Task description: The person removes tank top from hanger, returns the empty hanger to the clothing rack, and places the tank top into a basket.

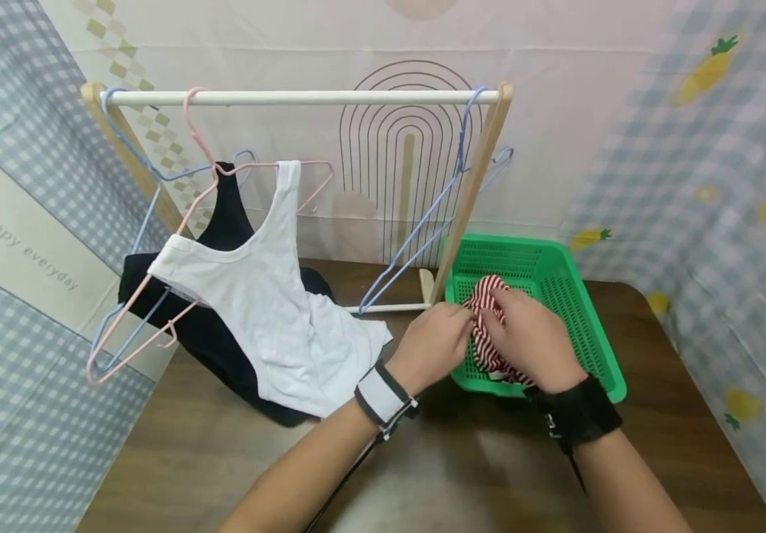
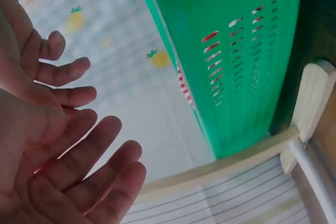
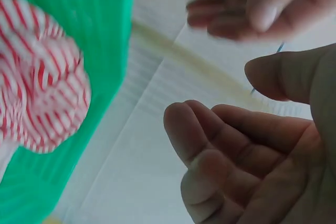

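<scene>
A red-and-white striped garment [image 1: 487, 348] lies crumpled inside the green basket [image 1: 599, 348]; the right wrist view shows the striped cloth [image 3: 44, 77] apart from the fingers. Above the basket's left side hovers my left hand [image 1: 432, 346], its fingers loosely bent around nothing [image 2: 79, 177]. Close beside it, my right hand [image 1: 534, 337] hangs over the garment, thumb and fingers apart with nothing between them [image 3: 252, 156]. In the head view the right hand covers part of the cloth.
On the left, a clothes rack [image 1: 329, 98] carries a white tank top [image 1: 243, 289] on a pink hanger [image 1: 196, 133] and a black garment [image 1: 216, 355] behind it. A blue hanger [image 1: 416, 233] hangs at the rack's right end. Patterned curtains [image 1: 709, 185] surround the wooden table [image 1: 489, 474].
</scene>
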### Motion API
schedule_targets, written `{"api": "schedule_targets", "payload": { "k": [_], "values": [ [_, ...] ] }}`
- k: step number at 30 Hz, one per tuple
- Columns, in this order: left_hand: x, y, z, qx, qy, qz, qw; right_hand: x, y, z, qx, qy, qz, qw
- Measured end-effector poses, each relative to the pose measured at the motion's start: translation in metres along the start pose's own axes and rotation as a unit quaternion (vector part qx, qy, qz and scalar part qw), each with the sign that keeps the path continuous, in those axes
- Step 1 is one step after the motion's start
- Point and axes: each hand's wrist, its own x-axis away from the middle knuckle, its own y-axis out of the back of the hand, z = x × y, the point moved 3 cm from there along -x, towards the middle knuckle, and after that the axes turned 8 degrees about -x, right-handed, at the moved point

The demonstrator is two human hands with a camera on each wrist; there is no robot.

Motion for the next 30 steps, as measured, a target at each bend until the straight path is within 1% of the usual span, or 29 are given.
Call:
{"api": "schedule_targets", "payload": {
  "k": [3, 8, 12, 17, 20, 24, 30],
  "values": [
    [0.01, 0.005, 0.001, -0.014, 0.0, -0.02, 0.9997, 0.009, -0.01, 0.014, 0.009, 0.028, -0.022, 0.999],
    [0.03, 0.01, 0.006, -0.026, 0.014, -0.046, 0.9985, 0.025, -0.024, 0.029, 0.012, 0.047, -0.056, 0.997],
    [0.047, 0.01, 0.012, -0.035, 0.028, -0.066, 0.9968, 0.036, -0.036, 0.035, 0.018, 0.056, -0.074, 0.996],
    [0.065, 0.009, 0.023, -0.065, 0.044, -0.09, 0.9928, 0.048, -0.049, 0.039, 0.042, 0.071, -0.086, 0.993],
    [0.072, 0.01, 0.031, -0.077, 0.048, -0.106, 0.9903, 0.053, -0.055, 0.039, 0.054, 0.061, -0.077, 0.994],
    [0.079, 0.016, 0.046, -0.087, 0.053, -0.121, 0.9874, 0.057, -0.063, 0.04, 0.053, 0.03, -0.053, 0.997],
    [0.085, 0.036, 0.073, -0.108, 0.073, -0.143, 0.9811, 0.064, -0.071, 0.04, 0.043, -0.01, -0.039, 0.998]
  ]
}}
